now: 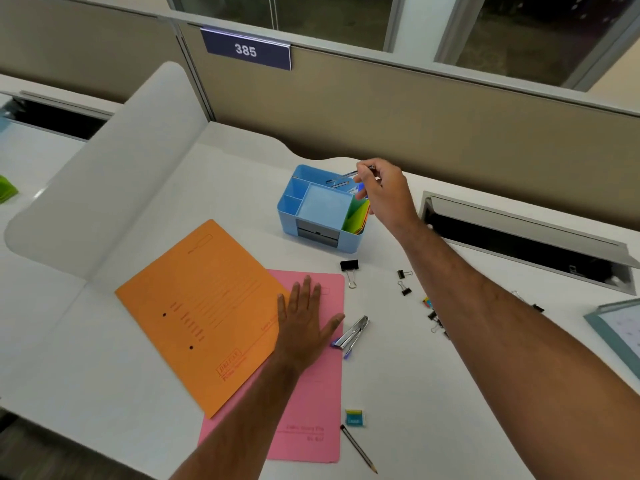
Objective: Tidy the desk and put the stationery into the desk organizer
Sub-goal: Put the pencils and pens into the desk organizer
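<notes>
right hand: we're pinching a couple of thin pens (341, 177) in the right hand (382, 194), fingertips closed on their upper ends, and we're hanging them over the back slot of the blue desk organizer (320, 207), which sits around 12 o'clock from us on the desk (433, 393).

pens feel: we're guessing light, stiff and a bit slick, so taking them near one end works fine for dropping them in tip first. Can't tell exactly how many there are, it's blurry up there.

left hand: we're pressing the left hand (304, 315) flat, fingers spread, gripping nothing, on the pink folder (311, 410), with the orange folder (204, 306) overlapping it toward 9 o'clock.

folders: we're expecting thin, floppy card that slides on the smooth top, so lifting by an edge or sliding them off the desk lip is probably easier.

stapler: the stapler (353, 332) is lying just at 3 o'clock of the left thumb. Metal, probably the heaviest bit here, so we're thinking grab it around the body.

binder clips: the big binder clip (349, 268) is sitting at 6 o'clock of the organizer, and the smaller clips (404, 282) are near the right forearm. Small and hard, so pinch by the wire handles.

eraser and pencil: the eraser (355, 418) and pencil (358, 448) are waiting at 5 o'clock, closest to us. Both light and easy.
</notes>
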Motion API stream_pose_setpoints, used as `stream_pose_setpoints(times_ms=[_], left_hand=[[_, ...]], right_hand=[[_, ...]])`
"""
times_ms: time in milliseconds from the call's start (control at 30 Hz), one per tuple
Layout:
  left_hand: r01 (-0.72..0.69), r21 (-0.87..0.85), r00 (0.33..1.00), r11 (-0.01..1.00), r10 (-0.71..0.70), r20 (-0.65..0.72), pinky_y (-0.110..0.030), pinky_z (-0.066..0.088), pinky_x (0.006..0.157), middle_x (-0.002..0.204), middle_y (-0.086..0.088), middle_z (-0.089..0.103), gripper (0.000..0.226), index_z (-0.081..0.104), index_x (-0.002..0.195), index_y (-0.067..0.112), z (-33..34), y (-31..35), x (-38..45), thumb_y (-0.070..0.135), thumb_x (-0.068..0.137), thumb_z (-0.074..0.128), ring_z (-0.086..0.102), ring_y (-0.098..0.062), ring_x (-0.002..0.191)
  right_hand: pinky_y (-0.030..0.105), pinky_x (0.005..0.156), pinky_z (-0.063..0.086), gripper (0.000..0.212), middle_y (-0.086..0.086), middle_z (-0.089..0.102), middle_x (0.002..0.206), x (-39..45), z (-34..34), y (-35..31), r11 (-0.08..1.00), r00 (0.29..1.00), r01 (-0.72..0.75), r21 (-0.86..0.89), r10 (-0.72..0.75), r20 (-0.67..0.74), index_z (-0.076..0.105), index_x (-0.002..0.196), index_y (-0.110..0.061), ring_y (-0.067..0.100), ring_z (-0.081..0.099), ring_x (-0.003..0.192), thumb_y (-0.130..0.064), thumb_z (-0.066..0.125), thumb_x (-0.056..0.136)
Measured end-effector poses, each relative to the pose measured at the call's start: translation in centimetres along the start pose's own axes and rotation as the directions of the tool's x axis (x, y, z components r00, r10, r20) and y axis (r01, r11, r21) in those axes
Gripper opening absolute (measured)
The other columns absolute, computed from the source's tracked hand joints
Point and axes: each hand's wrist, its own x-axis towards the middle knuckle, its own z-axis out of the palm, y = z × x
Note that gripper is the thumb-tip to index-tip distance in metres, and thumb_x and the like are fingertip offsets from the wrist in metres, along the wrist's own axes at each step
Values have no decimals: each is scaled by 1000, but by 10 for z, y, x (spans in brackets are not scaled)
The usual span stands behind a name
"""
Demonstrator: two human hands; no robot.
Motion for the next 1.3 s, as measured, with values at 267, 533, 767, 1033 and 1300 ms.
stream_pose_setpoints(times_ms=[267,533,767,1033,1300], left_hand=[[-3,15,1000,1000,3,10,-51,-15,128,171,3,-27,92,-12,165,25,1,-2,0,81,95,11,-25,-20,157],[13,1,999,1000,-13,53,-52,-13,128,172,1,-23,94,-8,166,23,-11,4,-1,79,92,10,-22,-21,159],[-29,-13,999,1000,29,28,-47,-14,128,174,-1,-15,86,-3,166,20,-18,9,-14,70,102,26,-20,-22,159],[-112,21,993,993,112,-26,-35,-14,125,174,-2,-11,82,4,167,17,-17,27,-45,60,106,36,-22,-24,159],[-76,-56,997,996,76,4,-33,-13,124,175,-1,-6,79,5,167,17,-5,43,-79,55,108,38,-17,-22,160]], right_hand=[[16,63,53,23,6,73,96,7,10,21,995,997,-73,-71,75,30,62,122,-15,9,68,65,-28,58,103],[24,66,53,22,9,67,105,-28,-4,32,995,996,-82,-61,85,41,62,120,-15,23,66,87,-25,61,101],[22,60,55,12,-8,60,90,-94,-31,60,984,993,-109,-139,115,37,62,111,-24,10,62,71,-29,61,100],[51,81,59,9,0,62,89,-166,-67,94,961,973,-210,-179,223,58,64,104,-20,18,59,75,-24,64,97],[39,71,55,21,-2,65,77,-240,-87,112,921,932,-257,-293,317,179,61,84,-18,21,64,70,-33,74,91]])
